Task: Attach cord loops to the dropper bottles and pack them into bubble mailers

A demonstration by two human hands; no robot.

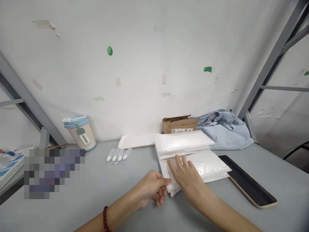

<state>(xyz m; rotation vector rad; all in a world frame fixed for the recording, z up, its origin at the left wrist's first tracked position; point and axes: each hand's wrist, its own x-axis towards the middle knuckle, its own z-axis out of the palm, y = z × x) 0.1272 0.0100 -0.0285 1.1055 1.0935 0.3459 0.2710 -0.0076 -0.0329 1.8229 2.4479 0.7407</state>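
Observation:
A pile of white bubble mailers (207, 166) lies on the grey table, with the upper ones (183, 141) overlapping toward the back. The thumb and fingers of my left hand (153, 188) are closed on the near left corner of a mailer; how many layers they pinch I cannot tell. My right hand (185, 172) rests palm down on the mailers, its fingers spread and pointing away from me. Around my left wrist sits a dark red bead bracelet (105, 219).
Several small white plastic bottles (118, 155) lie left of the mailers, near a flat white packet (137, 140). A lidded cup (82, 133) stands back left. Behind are an opened cardboard box (180, 125) and blue cloth (224, 132); a phone (248, 182) lies right.

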